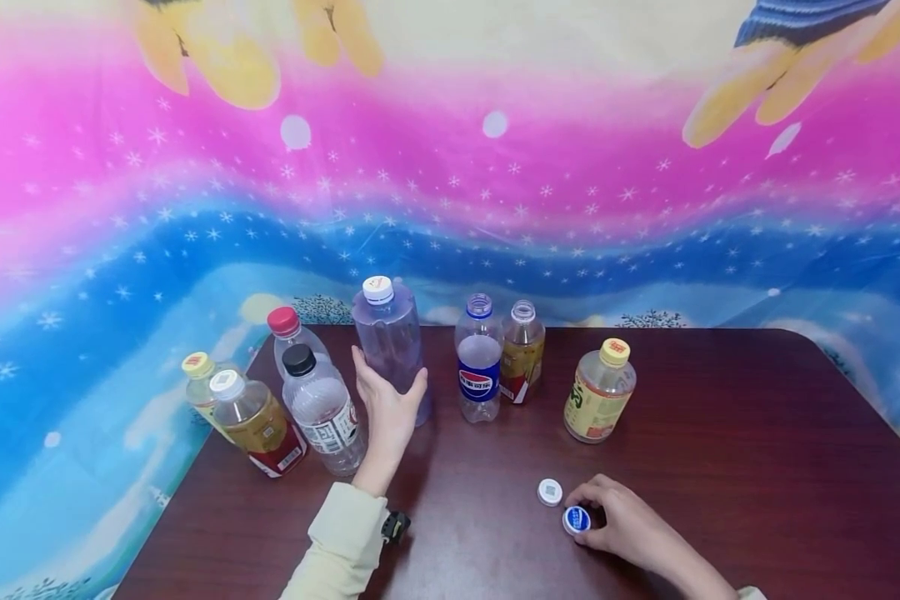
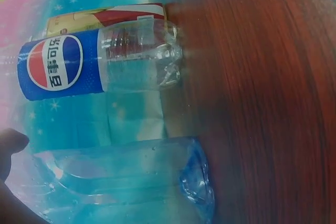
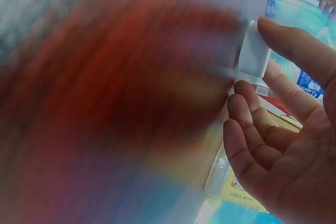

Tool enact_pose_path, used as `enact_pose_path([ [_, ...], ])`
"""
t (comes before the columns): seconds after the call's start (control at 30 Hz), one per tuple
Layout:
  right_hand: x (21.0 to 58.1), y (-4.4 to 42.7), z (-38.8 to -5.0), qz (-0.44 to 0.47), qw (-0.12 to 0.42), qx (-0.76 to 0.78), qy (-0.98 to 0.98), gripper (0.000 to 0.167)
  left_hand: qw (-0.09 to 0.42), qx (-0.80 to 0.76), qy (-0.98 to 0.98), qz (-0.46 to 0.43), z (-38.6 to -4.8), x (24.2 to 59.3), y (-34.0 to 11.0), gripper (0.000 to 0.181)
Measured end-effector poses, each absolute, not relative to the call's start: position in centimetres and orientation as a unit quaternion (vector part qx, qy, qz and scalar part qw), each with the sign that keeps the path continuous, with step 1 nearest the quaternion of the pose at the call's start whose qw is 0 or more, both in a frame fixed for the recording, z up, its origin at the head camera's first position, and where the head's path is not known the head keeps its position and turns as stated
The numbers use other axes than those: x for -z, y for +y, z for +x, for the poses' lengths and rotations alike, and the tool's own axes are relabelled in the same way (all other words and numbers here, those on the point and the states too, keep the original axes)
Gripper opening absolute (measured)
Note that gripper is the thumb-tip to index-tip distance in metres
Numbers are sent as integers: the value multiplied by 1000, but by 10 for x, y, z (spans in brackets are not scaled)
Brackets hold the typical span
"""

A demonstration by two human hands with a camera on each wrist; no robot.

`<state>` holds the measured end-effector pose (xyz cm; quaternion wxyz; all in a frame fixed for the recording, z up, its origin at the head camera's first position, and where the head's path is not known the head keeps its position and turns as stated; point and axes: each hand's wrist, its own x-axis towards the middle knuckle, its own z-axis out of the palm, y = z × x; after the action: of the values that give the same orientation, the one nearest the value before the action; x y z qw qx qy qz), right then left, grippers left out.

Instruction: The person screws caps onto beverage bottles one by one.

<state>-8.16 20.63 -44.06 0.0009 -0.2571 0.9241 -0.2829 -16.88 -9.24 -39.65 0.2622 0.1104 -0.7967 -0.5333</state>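
Observation:
My left hand (image 1: 392,404) holds a large bluish clear bottle (image 1: 390,333) with a white cap, thumb on its right side and fingers on its left. In the left wrist view the thumb (image 2: 11,145) shows beside this bottle (image 2: 126,182). My right hand (image 1: 622,521) pinches a blue-topped white bottle cap (image 1: 577,520) at the table surface. The cap's white side (image 3: 254,51) faces the right wrist camera, between thumb and index finger. A white cap (image 1: 550,492) lies just left of it. Near the left hand stands an uncapped Pepsi bottle (image 1: 479,367).
Behind the Pepsi bottle stands an uncapped bottle with a gold-red label (image 1: 523,358). A yellow-capped bottle (image 1: 600,396) is farther right. Several capped bottles cluster at left, including a black-capped one (image 1: 322,408) and a red-capped one (image 1: 288,333). A printed cloth (image 1: 495,208) hangs behind the table (image 1: 757,433).

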Motion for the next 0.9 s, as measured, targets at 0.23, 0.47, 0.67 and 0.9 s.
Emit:
enact_pose_path([
  [0.23, 440, 207, -83, -244, 13, 314, 918, 26, 236, 544, -796, 123, -154, 388, -88, 105],
  [0.47, 435, 212, -85, -213, 50, 337, 916, 23, 294, 520, -798, 82, -140, 389, -78, 101],
  [0.67, 425, 215, -89, -188, 69, 357, 913, 23, 426, 494, -757, -26, -133, 397, -68, 75],
  [0.9, 414, 215, -92, -156, 68, 355, 919, 21, 467, 440, -744, -186, -138, 395, -53, 54],
])
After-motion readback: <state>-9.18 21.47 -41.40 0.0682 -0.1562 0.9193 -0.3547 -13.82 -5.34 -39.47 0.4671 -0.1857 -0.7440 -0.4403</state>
